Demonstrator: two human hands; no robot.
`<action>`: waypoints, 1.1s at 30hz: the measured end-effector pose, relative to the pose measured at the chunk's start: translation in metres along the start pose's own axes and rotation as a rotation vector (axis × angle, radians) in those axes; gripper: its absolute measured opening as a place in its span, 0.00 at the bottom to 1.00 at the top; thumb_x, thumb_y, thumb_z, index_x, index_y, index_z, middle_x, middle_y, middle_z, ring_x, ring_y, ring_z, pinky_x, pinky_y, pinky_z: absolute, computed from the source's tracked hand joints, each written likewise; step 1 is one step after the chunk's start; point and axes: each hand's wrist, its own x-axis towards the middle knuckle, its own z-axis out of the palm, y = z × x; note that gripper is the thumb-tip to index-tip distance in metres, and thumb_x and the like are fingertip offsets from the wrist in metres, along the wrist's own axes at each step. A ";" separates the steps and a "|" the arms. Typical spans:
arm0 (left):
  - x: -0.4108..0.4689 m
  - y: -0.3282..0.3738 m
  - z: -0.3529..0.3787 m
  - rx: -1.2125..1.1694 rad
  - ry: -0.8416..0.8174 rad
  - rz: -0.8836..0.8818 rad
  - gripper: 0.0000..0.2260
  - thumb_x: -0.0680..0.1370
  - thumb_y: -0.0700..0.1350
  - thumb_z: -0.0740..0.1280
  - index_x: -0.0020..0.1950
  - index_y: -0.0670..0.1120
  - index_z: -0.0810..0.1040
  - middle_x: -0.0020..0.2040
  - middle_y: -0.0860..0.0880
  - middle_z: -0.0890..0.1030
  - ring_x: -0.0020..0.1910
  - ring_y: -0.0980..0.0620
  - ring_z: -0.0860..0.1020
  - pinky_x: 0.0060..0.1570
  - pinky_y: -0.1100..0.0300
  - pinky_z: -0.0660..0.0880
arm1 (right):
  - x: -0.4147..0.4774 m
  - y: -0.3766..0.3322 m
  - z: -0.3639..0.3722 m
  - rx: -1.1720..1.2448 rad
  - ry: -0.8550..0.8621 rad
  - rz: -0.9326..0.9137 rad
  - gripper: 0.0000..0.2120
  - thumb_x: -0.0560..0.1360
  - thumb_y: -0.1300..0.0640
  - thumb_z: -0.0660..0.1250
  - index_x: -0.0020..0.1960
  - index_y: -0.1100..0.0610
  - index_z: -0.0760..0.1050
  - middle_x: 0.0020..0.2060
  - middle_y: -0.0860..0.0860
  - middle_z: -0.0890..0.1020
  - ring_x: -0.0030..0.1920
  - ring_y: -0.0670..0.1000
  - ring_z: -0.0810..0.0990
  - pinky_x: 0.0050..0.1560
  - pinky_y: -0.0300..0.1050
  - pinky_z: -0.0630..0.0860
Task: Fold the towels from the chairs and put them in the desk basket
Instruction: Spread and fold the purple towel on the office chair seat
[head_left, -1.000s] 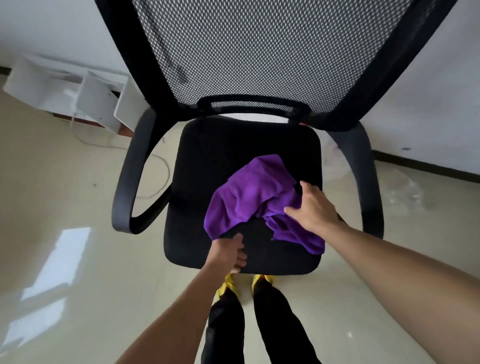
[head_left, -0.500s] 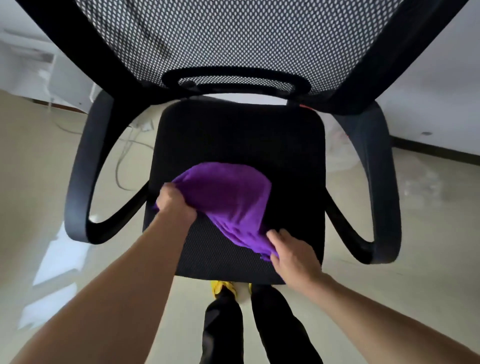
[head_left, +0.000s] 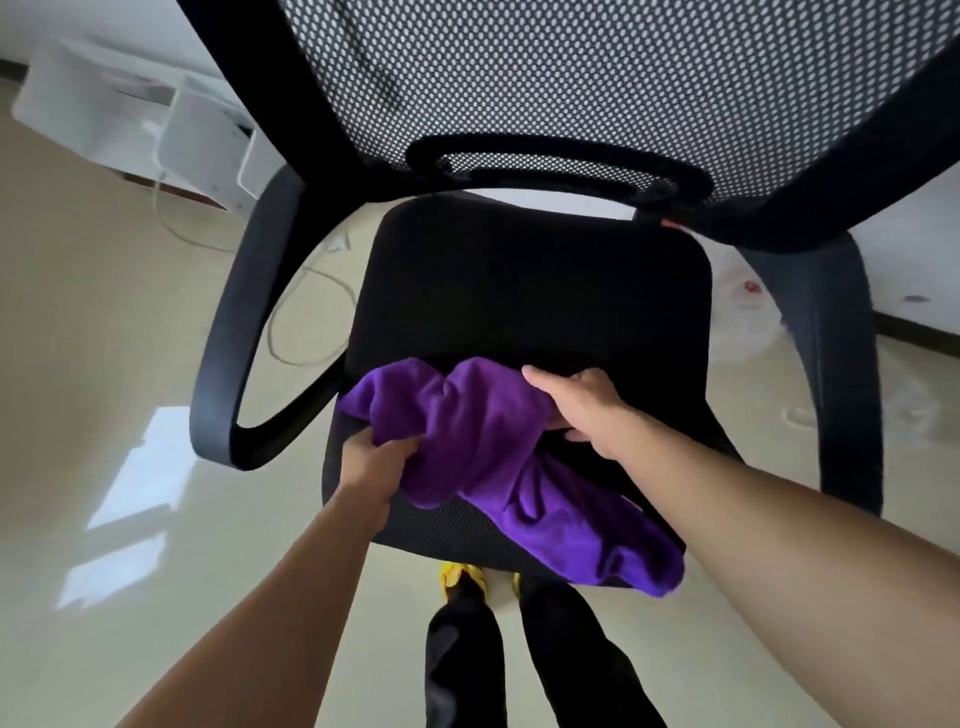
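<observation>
A crumpled purple towel (head_left: 483, 441) lies over the front part of a black mesh office chair seat (head_left: 530, 291). One end of it hangs past the seat's front right edge. My left hand (head_left: 371, 467) grips the towel's left side in a fist. My right hand (head_left: 582, 402) holds the bunched upper right part, fingers curled over the cloth. The desk basket is not in view.
The chair's mesh backrest (head_left: 571, 78) fills the top of the view, with black armrests (head_left: 223, 374) on both sides. White boxes (head_left: 171, 124) and a loose cable (head_left: 291, 312) lie on the glossy floor at the back left. My legs stand just before the seat.
Both hands have changed their hold: the left now grips lower at the seat's front, the right has gone up onto the bunched cloth. The towel is more crumpled and hangs over the front edge.
</observation>
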 end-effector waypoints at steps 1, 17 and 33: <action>0.003 -0.002 -0.006 0.005 0.025 0.025 0.09 0.70 0.34 0.71 0.49 0.42 0.79 0.41 0.44 0.82 0.41 0.46 0.81 0.36 0.58 0.77 | 0.002 -0.003 0.009 0.080 -0.011 0.018 0.15 0.70 0.47 0.74 0.48 0.58 0.78 0.42 0.54 0.85 0.38 0.52 0.84 0.44 0.50 0.78; -0.006 0.105 0.029 -0.276 -0.200 0.248 0.16 0.70 0.25 0.57 0.39 0.44 0.75 0.31 0.49 0.77 0.28 0.53 0.74 0.24 0.64 0.70 | -0.025 0.028 -0.049 -0.161 0.589 -0.651 0.07 0.78 0.62 0.63 0.55 0.58 0.77 0.48 0.56 0.80 0.43 0.54 0.80 0.45 0.40 0.74; 0.049 0.035 -0.007 0.338 0.025 0.121 0.08 0.71 0.40 0.72 0.49 0.43 0.78 0.42 0.45 0.80 0.43 0.44 0.79 0.47 0.51 0.77 | 0.013 -0.039 -0.025 -0.422 0.458 -0.514 0.21 0.75 0.42 0.65 0.61 0.53 0.77 0.58 0.50 0.81 0.58 0.53 0.79 0.55 0.47 0.74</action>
